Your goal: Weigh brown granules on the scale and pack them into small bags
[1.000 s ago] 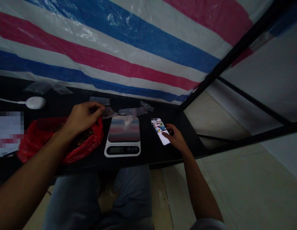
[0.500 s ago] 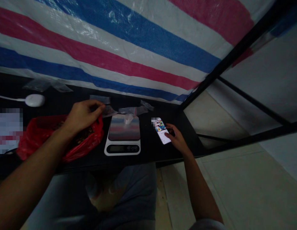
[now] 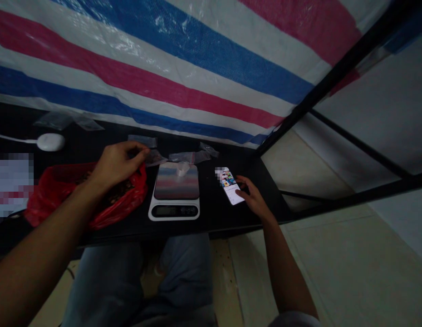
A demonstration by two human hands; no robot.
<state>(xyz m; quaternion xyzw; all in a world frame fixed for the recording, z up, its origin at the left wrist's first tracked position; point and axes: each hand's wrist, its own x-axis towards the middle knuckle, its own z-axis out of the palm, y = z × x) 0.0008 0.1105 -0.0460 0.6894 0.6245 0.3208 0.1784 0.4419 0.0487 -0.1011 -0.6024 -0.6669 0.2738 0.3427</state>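
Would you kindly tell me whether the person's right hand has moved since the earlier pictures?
Yes: judged against the digital scale, the right hand has shifted slightly rightward, away from the scale, with its fingers now nearer the right edge of the smartphone.

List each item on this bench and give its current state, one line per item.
Left hand, curled at the red bag's top edge
Red plastic bag, open, brown contents showing
Digital scale, reading too dim to tell
Small translucent cup, on the scale platform
Smartphone, screen lit
Right hand, touching the smartphone

phone [image 3: 231,193] corner blurred, object [image 3: 12,186] at left edge pixelated, contents of red bag [image 3: 127,204] too dark to tell
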